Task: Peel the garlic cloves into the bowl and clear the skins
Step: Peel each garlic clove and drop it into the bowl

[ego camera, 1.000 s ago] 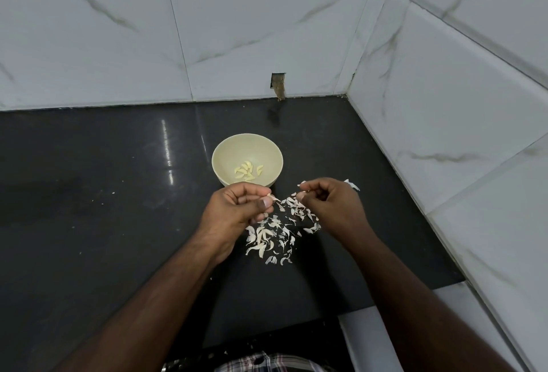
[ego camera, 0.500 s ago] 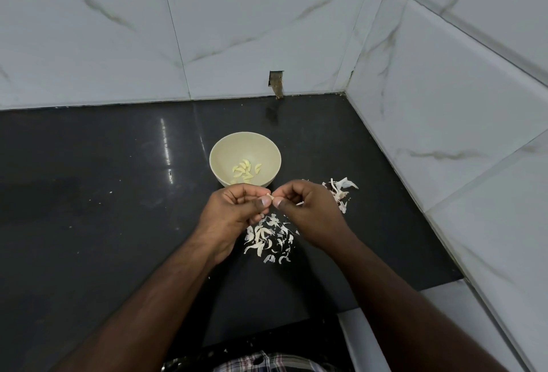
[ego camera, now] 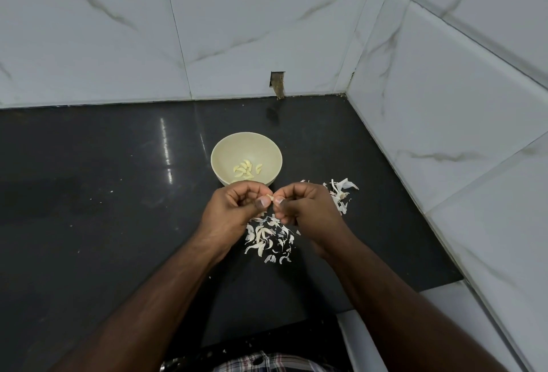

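Note:
A cream bowl (ego camera: 225,146) stands on the black counter with several peeled garlic cloves (ego camera: 245,169) inside. Just in front of it my left hand (ego camera: 234,208) and my right hand (ego camera: 305,208) meet, fingertips pinching one small garlic clove (ego camera: 269,196) between them. Most of the clove is hidden by my fingers. A heap of white garlic skins (ego camera: 267,238) lies on the counter below my hands. A second, smaller heap of skins (ego camera: 341,192) lies to the right of my right hand.
The black counter (ego camera: 103,193) ends against white marble-look tiled walls (ego camera: 444,119) at the back and right. A small dark notch (ego camera: 278,82) sits in the back wall. A white ledge (ego camera: 439,312) adjoins the counter's front right corner.
My right hand has moved left to meet my left hand, uncovering the skin heap at the right. Both hands now pinch the clove together.

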The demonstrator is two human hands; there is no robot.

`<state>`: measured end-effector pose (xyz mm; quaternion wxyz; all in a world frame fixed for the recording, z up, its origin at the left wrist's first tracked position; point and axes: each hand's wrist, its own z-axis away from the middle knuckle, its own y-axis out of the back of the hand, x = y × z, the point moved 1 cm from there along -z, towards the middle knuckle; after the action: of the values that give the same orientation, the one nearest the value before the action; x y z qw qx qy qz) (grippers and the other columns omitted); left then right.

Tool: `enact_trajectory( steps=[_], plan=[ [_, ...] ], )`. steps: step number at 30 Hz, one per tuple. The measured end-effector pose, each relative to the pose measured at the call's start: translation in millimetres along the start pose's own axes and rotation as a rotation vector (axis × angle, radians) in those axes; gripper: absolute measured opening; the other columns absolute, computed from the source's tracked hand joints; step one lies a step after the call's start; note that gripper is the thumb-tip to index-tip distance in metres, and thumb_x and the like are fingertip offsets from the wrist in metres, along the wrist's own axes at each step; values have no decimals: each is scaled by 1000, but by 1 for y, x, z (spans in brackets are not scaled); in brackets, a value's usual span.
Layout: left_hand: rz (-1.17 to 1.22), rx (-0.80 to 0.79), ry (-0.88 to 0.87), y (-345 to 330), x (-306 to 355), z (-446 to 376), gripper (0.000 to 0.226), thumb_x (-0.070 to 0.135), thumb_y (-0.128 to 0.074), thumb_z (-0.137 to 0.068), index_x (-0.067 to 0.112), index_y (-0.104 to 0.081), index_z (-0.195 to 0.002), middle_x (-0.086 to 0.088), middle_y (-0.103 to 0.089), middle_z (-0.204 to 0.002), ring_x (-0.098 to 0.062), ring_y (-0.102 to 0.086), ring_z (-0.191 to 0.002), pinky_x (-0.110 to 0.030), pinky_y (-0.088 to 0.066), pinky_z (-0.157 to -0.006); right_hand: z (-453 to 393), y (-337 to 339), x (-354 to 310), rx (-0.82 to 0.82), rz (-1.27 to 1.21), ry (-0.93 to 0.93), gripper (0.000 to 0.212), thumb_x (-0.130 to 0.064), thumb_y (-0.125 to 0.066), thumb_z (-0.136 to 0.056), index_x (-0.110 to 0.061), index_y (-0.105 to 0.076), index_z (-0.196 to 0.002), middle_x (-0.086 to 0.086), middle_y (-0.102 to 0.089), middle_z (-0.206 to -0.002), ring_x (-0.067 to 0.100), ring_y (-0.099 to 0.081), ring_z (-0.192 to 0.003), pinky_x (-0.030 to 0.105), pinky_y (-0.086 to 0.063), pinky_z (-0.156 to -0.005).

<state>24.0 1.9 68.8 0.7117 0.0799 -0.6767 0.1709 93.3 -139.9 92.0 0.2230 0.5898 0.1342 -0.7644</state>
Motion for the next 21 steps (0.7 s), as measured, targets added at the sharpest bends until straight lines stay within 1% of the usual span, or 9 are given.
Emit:
enact_trajectory(
  steps=[3,5,7,10,12,15,17,19,21],
  plan=[
    [-16,27,66,-2,-1,-1,8,0,-68,-90,6,-73,-88,-10,-66,-73,-14,-58,-67,-24,-49,-63,-1,-1,3,91,170,127,18,-1,-67,-84,-15,-71,-73,0,-64,-59,15,-56,-57,36,-50,-61],
    [20,42,125,-3,-1,-1,9,1,-66,-92,4,-73,-87,-8,-64,-69,-13,-55,-64,-22,-47,-59,0,-3,4,169,368,231,17,-9,-70,-84,-21,-72,-74,-7,-67,-62,6,-59,-58,31,-52,-64],
    [92,36,182,-5,0,-1,12,0,-63,-94,3,-72,-86,-7,-63,-69,-11,-53,-62,-19,-45,-56,2,-6,2,225,521,333,14,-10,-70,-85,-21,-72,-77,-11,-67,-68,4,-61,-64,25,-50,-64],
    [155,20,249,-5,2,-1,15,0,-59,-96,4,-71,-86,-6,-64,-73,-8,-53,-62,-17,-44,-54,4,-8,4,275,693,492,11,-9,-68,-84,-18,-71,-79,-9,-66,-76,7,-59,-71,26,-47,-67],
    [179,25,263,-6,3,-1,13,1,-60,-96,3,-71,-89,-9,-66,-78,-9,-55,-64,-17,-45,-55,3,-8,5,302,753,550,10,-8,-67,-83,-17,-70,-78,-8,-65,-77,8,-57,-71,25,-43,-65],
    [198,52,219,-7,2,-1,5,-1,-67,-91,0,-72,-93,-18,-68,-85,-13,-55,-65,-17,-48,-57,2,-6,2,282,727,478,8,-10,-68,-85,-16,-71,-80,-9,-66,-78,8,-58,-72,25,-43,-66],
    [142,89,156,-6,1,-2,7,-3,-71,-87,0,-73,-93,-18,-67,-80,-13,-55,-61,-17,-49,-57,0,-4,0,246,660,378,9,-14,-69,-86,-19,-72,-79,-10,-68,-75,6,-61,-71,26,-48,-67],
    [81,103,104,-6,1,-3,10,-3,-73,-85,5,-74,-91,-16,-67,-76,-13,-56,-60,-19,-49,-60,-1,-1,-3,189,539,265,11,-14,-71,-86,-21,-72,-77,-10,-67,-66,3,-60,-61,23,-49,-62],
    [58,96,82,-5,1,-3,12,-2,-73,-85,8,-76,-90,-12,-68,-74,-12,-56,-61,-21,-49,-62,-1,2,-6,109,357,151,12,-9,-71,-86,-16,-73,-76,-3,-66,-61,8,-57,-56,27,-48,-58]
  ],
)
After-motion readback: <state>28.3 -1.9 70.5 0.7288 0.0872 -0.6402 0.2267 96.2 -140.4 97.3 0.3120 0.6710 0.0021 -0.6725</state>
